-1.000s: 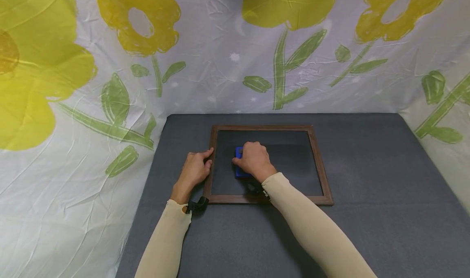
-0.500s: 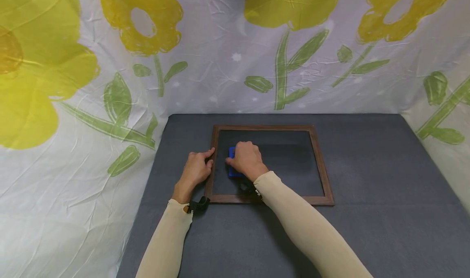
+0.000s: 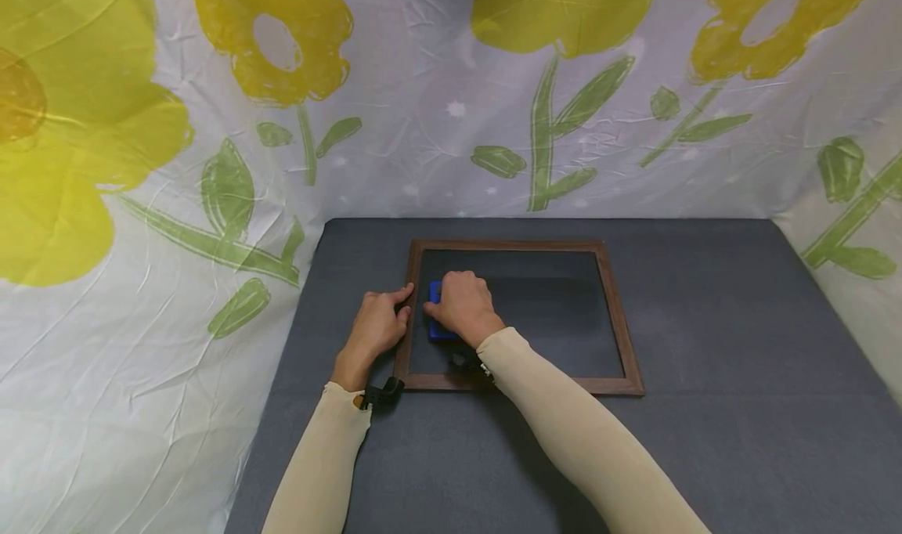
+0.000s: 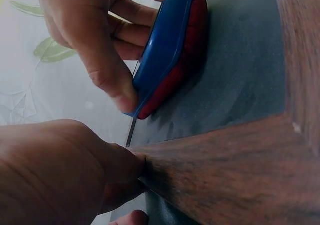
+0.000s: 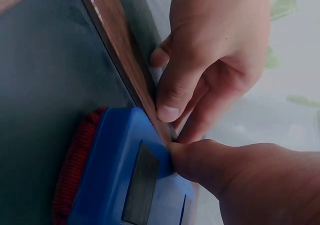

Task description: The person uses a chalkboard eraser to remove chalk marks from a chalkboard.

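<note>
A chalkboard (image 3: 543,307) with a brown wooden frame (image 3: 507,245) lies flat on the dark table. My right hand (image 3: 461,303) grips a blue chalkboard eraser (image 3: 441,333) near the board's left side. In the left wrist view, the eraser's red pad (image 4: 192,50) faces the black surface, and the thumb presses the blue body. My left hand (image 3: 375,326) is at the frame's left edge; its thumb and index finger touch the outer side. Both thumbs show close together in the right wrist view, where the other right fingers are out of sight.
The dark grey table (image 3: 712,322) extends around the board. A white cloth (image 3: 423,142) printed with yellow flowers hangs behind it and at both sides. A black wrist strap (image 3: 384,391) sits by the left cuff.
The right hand has slid the eraser leftward across the board, closer to the left frame edge. The left hand stays in place against the frame.
</note>
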A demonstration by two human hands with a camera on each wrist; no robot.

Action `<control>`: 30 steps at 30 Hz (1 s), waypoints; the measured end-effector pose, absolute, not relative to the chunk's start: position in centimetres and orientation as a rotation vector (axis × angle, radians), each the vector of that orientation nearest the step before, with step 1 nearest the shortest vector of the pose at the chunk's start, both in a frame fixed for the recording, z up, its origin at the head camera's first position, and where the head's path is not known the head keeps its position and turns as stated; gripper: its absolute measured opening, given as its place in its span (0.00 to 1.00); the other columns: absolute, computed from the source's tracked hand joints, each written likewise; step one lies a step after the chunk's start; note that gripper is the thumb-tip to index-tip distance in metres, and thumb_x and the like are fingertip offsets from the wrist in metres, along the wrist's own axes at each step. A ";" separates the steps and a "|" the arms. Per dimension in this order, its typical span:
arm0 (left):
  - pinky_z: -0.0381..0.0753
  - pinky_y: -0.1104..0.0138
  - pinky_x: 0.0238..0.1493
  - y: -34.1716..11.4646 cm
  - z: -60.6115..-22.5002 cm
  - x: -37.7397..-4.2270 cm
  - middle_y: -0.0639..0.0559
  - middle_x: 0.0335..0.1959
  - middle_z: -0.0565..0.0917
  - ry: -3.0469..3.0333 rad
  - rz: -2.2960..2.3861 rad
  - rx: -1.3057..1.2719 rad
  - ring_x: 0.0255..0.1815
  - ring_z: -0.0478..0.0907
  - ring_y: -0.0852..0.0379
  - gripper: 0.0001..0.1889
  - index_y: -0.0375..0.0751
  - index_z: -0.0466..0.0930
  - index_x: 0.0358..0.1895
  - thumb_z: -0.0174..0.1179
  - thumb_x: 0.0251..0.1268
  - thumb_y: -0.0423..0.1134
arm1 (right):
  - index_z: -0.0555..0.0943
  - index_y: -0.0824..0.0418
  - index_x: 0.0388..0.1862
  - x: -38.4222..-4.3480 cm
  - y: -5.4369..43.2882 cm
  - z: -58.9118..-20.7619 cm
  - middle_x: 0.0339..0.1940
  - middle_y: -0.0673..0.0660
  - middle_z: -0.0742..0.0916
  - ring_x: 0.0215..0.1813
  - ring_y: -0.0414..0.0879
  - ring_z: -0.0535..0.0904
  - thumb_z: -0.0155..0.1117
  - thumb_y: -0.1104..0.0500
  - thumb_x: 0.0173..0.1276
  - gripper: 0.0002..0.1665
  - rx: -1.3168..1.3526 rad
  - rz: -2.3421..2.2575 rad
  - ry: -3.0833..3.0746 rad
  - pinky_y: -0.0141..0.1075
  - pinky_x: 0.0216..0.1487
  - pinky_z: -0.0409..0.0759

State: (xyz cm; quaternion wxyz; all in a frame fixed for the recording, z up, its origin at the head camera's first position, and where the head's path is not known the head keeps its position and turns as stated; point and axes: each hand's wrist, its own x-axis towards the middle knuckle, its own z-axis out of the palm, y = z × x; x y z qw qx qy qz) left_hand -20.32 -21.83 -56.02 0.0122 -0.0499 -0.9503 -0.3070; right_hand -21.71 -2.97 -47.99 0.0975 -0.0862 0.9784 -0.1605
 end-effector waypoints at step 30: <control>0.83 0.37 0.58 -22.6 -58.2 -21.5 0.39 0.67 0.87 -2.932 -0.896 -0.215 0.64 0.80 0.25 0.27 0.50 0.82 0.76 0.66 0.75 0.38 | 0.87 0.66 0.57 -21.9 -3.7 -48.2 0.47 0.63 0.89 0.39 0.57 0.91 0.76 0.32 0.70 0.40 -0.211 -0.509 2.876 0.44 0.36 0.90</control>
